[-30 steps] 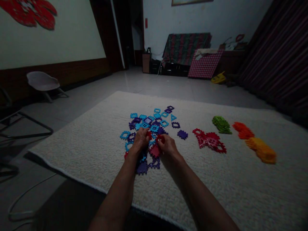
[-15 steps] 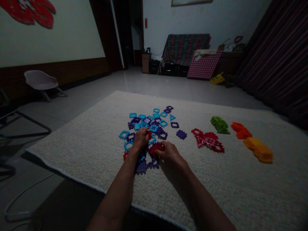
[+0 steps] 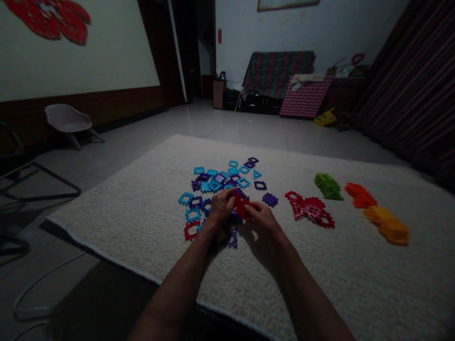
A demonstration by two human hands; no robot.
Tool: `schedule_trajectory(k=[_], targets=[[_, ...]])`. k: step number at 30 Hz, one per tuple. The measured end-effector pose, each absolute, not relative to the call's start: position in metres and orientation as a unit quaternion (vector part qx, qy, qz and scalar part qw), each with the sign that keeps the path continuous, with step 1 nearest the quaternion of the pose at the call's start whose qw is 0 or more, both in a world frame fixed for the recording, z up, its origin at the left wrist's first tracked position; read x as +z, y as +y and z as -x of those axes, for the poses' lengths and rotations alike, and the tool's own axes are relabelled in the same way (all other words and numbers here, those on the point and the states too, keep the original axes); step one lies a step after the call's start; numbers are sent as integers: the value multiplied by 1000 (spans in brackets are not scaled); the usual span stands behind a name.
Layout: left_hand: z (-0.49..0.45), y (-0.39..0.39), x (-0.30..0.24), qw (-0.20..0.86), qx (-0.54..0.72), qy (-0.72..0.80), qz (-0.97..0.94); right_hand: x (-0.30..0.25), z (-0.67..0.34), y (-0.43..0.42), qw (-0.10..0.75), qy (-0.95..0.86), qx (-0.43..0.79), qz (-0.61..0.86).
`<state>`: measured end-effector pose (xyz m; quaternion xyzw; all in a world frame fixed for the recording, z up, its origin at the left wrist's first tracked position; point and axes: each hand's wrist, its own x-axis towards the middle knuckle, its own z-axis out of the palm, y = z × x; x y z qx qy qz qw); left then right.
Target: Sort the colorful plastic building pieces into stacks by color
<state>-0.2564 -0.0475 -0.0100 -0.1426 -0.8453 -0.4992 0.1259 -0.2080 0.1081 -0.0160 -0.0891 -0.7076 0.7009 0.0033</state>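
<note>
My left hand [image 3: 221, 209] is closed on a red toothed plastic building piece [image 3: 242, 206], just above the mixed pile. My right hand [image 3: 263, 219] pinches red plastic from the other side; whether it is one piece or two stacked together I cannot tell. Under and around my hands lie loose blue pieces [image 3: 193, 215] and purple pieces [image 3: 270, 199], some solid and some with open centres. One red frame piece [image 3: 191, 230] rests at the near left of the pile, beside my left forearm. My hands and forearms hide part of the pile.
On the beige mat [image 3: 121, 208], to the right, are a red heap [image 3: 311, 210], a green stack [image 3: 327, 186], an orange stack [image 3: 360, 195] and a yellow stack [image 3: 387, 225]. A pale chair [image 3: 67, 119] and a dark metal frame [image 3: 42, 195] stand off the mat's left side.
My hands have come together, the right one moving up and the left one slightly right, so the red plastic they hold now meets between them. The view has shifted slightly.
</note>
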Motion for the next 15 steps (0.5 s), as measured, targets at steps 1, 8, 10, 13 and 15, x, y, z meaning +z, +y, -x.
schedule_trajectory(k=[1, 8, 10, 13, 15], targets=[[254, -42, -10, 112, -512, -841, 136, -18, 208, 109, 3, -673, 733, 95], [244, -25, -11, 29, -539, -835, 106, -33, 205, 108, -17, -559, 824, 96], [240, -30, -8, 31, -499, -854, 142, -33, 204, 108, -6, -557, 824, 100], [235, -47, -5, 72, -425, -887, 167, -32, 201, 108, -3, -548, 830, 105], [233, -66, -6, 110, -378, -905, 157, -31, 198, 108, 0, -543, 833, 108]])
